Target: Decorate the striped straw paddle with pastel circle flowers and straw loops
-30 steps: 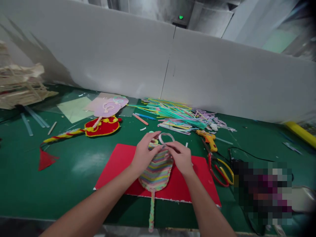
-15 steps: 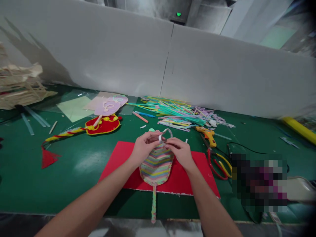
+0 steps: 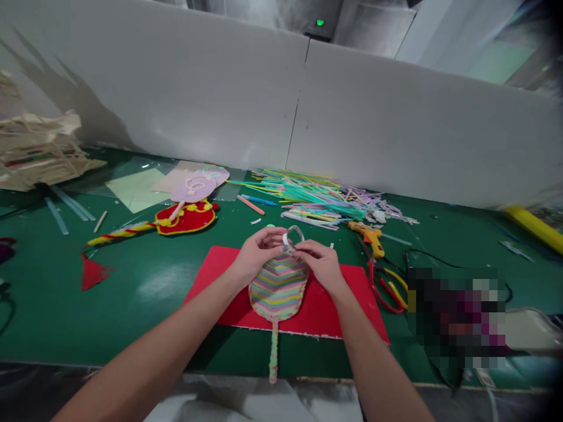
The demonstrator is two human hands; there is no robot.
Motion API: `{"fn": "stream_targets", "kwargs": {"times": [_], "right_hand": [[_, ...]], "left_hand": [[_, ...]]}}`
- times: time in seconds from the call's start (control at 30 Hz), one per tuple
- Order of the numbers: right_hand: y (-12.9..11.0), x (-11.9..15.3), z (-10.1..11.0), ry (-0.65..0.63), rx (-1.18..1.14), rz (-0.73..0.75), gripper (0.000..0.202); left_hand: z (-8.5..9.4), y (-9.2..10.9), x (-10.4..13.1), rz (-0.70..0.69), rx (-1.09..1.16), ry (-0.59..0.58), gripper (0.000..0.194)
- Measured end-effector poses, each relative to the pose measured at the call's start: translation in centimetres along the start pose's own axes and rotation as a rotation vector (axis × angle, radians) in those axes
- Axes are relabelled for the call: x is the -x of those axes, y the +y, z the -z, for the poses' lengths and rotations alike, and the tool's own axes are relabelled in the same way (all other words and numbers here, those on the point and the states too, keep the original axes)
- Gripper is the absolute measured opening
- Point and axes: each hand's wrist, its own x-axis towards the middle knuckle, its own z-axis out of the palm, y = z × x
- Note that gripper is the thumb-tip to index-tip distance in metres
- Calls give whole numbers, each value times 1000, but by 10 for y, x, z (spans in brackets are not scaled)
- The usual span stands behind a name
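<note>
A striped hand fan (image 3: pixel 278 293) in pastel chevrons, with a twisted handle toward me, lies on a red board (image 3: pixel 328 319). Over its far end, a pale strip (image 3: pixel 297 230) arches into a small loop. The fingers of my left hand (image 3: pixel 259 253) are closed on the strip's left side, beside a whiter piece. From the other side, my right hand (image 3: pixel 320 261) pinches the strip's lower right end close to the fan. My fingers cover part of the fan's far edge, and I cannot tell whether the strip is fixed to it.
Behind the board lie many pastel pipe cleaners (image 3: pixel 316 196) and two pens (image 3: pixel 250 205). A yellow glue gun (image 3: pixel 370 237) and red-handled pliers (image 3: pixel 385 290) are to the right. On the left sit a red tasselled fan (image 3: pixel 187 220) and a wooden stick model (image 3: pixel 37 149).
Both hands stay at the fan's far end, holding the strip with only slight finger shifts. The whole view has shifted a little.
</note>
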Motion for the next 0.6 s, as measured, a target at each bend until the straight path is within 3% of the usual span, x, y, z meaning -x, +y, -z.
{"fn": "stream_targets", "kwargs": {"times": [0.17, 0.43, 0.6], "right_hand": [[0, 2, -1, -25, -55, -64, 12], [2, 0, -1, 9, 11, 99, 11], [-2, 0, 0, 48, -65, 41, 20]], "left_hand": [[0, -4, -1, 0, 19, 17, 40], [-4, 0, 0, 62, 201, -21, 45], [-2, 1, 0, 5, 19, -71, 50]]}}
